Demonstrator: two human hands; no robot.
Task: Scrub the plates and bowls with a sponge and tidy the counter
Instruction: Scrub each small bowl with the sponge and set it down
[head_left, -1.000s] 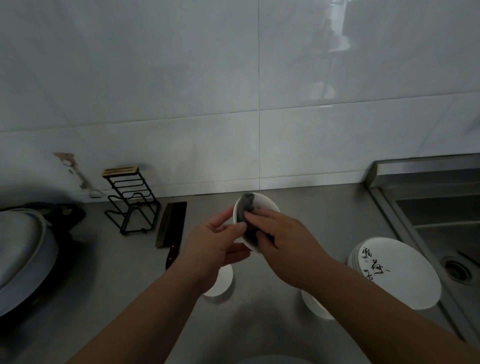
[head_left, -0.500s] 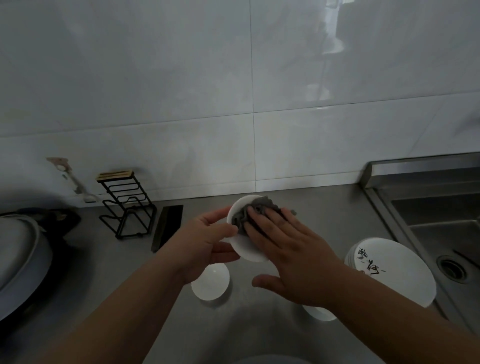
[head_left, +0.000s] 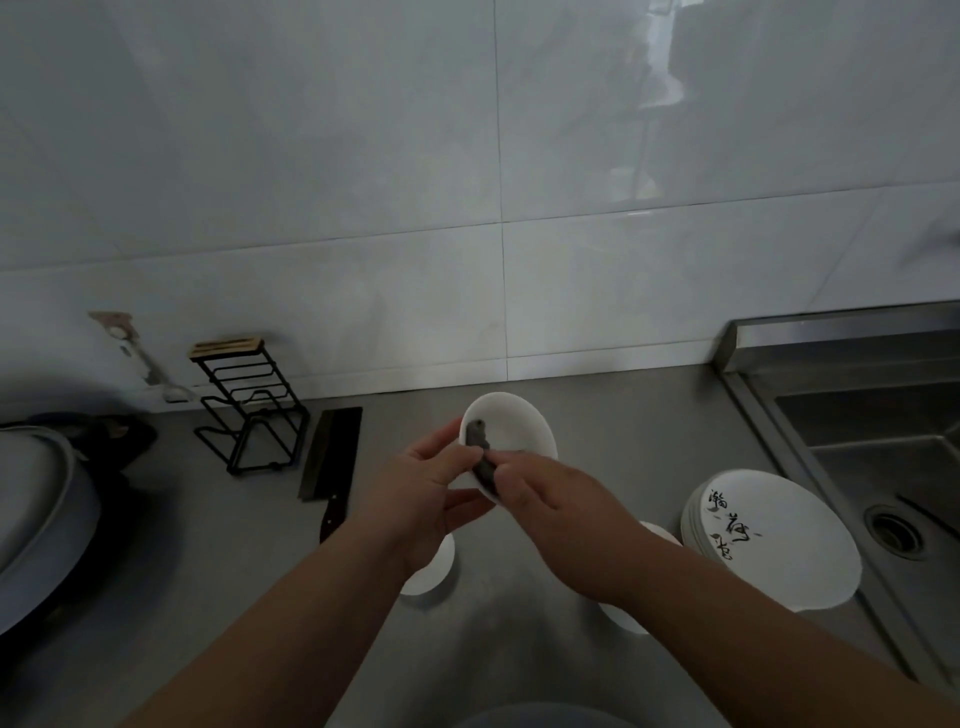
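**Sponge pinched at the bowl's near rim**

Half a second earlier the right hand (head_left: 550, 499) had lain flat, fingers spread over the sponge across the bowl. Now its fingers were bunched and pinched the dark grey sponge (head_left: 480, 449), which had narrowed to a strip against the inner left wall of the small white ceramic bowl (head_left: 514, 434). The left hand (head_left: 421, 493) gripped that bowl above the grey steel counter (head_left: 597, 415), thumb at the rim and fingers underneath.

The top plate of a stack of white plates (head_left: 779, 545), to the right, bore black brush-written characters that could not be read.

A small white dish (head_left: 434, 574) lay under the left wrist, and a second white dish (head_left: 621, 618) was partly hidden by the right forearm. A dark cleaver (head_left: 332, 457) lay beside a black wire rack with a wooden top (head_left: 249, 405). The steel sink (head_left: 857, 421) sat at the far right.
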